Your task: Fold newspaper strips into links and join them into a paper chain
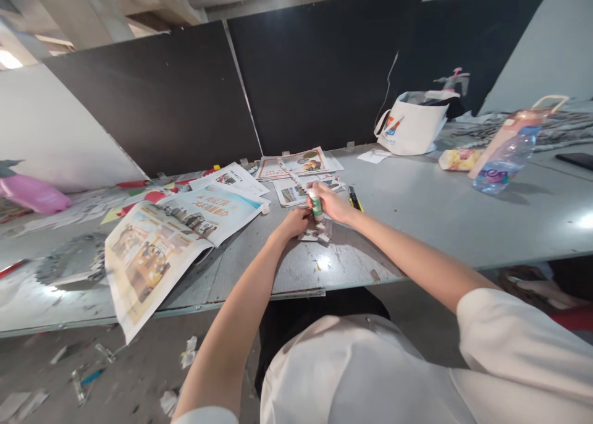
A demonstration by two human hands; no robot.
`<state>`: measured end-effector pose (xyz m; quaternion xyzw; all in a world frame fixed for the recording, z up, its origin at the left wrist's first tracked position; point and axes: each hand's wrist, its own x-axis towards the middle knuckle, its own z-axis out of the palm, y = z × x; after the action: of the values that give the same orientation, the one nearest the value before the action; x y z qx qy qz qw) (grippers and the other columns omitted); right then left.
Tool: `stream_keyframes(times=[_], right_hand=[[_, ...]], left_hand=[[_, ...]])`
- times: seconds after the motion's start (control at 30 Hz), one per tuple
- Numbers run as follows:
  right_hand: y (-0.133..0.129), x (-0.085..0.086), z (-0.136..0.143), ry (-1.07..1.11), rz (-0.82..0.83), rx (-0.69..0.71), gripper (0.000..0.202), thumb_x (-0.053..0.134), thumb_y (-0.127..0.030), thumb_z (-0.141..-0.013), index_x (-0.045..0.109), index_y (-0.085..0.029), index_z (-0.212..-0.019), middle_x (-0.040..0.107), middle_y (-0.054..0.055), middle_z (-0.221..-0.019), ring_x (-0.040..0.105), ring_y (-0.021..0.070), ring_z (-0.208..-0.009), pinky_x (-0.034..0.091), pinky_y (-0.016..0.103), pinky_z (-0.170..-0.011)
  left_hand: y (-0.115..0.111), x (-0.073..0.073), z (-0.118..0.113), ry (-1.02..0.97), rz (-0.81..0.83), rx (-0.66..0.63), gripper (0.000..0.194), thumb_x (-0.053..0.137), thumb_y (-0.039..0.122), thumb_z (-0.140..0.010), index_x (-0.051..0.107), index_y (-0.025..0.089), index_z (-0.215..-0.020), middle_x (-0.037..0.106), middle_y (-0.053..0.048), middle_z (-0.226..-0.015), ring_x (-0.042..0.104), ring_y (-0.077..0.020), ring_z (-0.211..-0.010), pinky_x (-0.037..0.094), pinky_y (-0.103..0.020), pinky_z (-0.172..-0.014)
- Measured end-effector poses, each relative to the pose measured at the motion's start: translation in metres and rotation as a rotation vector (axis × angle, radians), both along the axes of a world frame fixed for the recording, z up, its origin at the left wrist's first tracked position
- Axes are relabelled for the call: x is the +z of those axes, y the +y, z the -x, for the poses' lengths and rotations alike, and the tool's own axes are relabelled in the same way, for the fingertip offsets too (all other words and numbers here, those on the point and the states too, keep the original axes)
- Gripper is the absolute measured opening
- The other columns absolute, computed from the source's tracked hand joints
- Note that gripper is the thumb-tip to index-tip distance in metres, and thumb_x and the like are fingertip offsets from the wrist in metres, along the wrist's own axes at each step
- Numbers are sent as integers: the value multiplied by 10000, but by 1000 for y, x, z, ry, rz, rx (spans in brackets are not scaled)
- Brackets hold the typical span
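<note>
The right hand [332, 203] is curling closed around a glue stick [317, 206]; the left hand [296, 222], partly curled, is touching scraps [319, 233] on the bench [417, 214].

I can't tell whether the left is gripping any.

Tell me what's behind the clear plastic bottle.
A pink flask with a pale loop handle shows above and left of the clear plastic bottle. The flask's lower right part is covered; anything else hidden there cannot be told.

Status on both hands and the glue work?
Right hand: gripping green-and-white tube. Left hand: at paper scraps below it. Cutter lies nearby, beyond right wrist.
</note>
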<state>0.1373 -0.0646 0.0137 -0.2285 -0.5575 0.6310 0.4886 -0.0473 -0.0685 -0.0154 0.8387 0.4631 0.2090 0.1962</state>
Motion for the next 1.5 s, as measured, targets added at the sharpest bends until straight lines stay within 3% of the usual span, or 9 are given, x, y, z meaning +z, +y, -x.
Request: stream_keyframes(times=[0.13, 0.33, 0.47, 0.63, 0.77, 0.93, 1.17, 1.37, 1.5], right_hand=[[-2, 4, -2, 24, 24, 51, 561, 862, -743, -828, 600, -250, -884, 628, 15, -804, 586, 189, -758, 480, 318, -696], [-7, 3, 0, -62, -83, -27, 628, 920, -772, -790, 561, -258, -827, 619, -4, -777, 543, 174, -738, 450, 314, -689], [-4, 1, 1, -58, -64, -42, 644, 914, -798, -779, 554, -270, -865, 615, -16, -767, 549, 177, -732, 448, 307, -681], [-2, 2, -1, -5, 0, 31, 591, 812, -817, -860, 625, -265, -959, 625, 6, -799, 586, 196, -745, 474, 320, -684], [-3, 2, -2, -4, -17, 52, 583, 885, -754, -839, 607, -243, -889, 614, 1, -810, 572, 164, -750, 459, 296, -693], [-6, 2, -1, -21, -60, -31, 635, 973, -724, -767, 563, -265, -924, 602, -28, -757, 551, 164, -736, 410, 289, -659], [-6, 8, -2, 34, 8, 48, 489, 850, -679, -890, 603, -256, -894, 604, 10, -799, 573, 194, -754, 479, 317, -679], [-4, 5, -2, 25, -6, 55, 547, 961, -674, -782, 653, -235, -891, 623, 4, -800, 574, 174, -767, 473, 305, -704], [-2, 3, -2, 15, -16, -12, 623, 1005, -689, -728, 591, -260, -910, 601, -35, -759, 550, 156, -725, 432, 287, -664]], left_hand=[[1, 0, 0, 13, -6, -2, 522, 533, 22, -858, 875, 184, -1217, 829, -101, -1360, 773, -305, -1266, 596, -418, -1188], [1, -2, 1, 11, -12, 8, 532, 517, 1, -862, 869, 186, -1215, 822, -106, -1374, 764, -290, -1296, 579, -401, -1205], [2, -2, 1, 18, -10, -2, 522, 520, 6, -858, 875, 181, -1198, 819, -120, -1378, 761, -300, -1305, 575, -423, -1212], [1, 0, 0, 13, 8, 2, 487, 545, 27, -873, 876, 181, -1195, 831, -107, -1355, 768, -302, -1281, 583, -421, -1205], [0, 2, 0, 26, 1, 9, 518, 558, 10, -857, 873, 188, -1227, 818, -96, -1396, 749, -296, -1321, 572, -420, -1224], [-1, 2, 0, 0, -15, -2, 548, 535, 16, -872, 871, 211, -1259, 797, -97, -1444, 739, -304, -1358, 568, -442, -1233], [-1, 3, -1, 9, 13, 7, 521, 538, 30, -879, 869, 198, -1245, 819, -103, -1389, 760, -305, -1305, 580, -428, -1208], [-5, 9, -2, 22, 9, 12, 504, 550, 20, -882, 875, 189, -1228, 806, -109, -1418, 744, -307, -1325, 566, -436, -1224], [-6, 9, -1, 10, -4, -5, 546, 533, 10, -887, 866, 190, -1279, 777, -111, -1481, 727, -303, -1377, 545, -442, -1254]])
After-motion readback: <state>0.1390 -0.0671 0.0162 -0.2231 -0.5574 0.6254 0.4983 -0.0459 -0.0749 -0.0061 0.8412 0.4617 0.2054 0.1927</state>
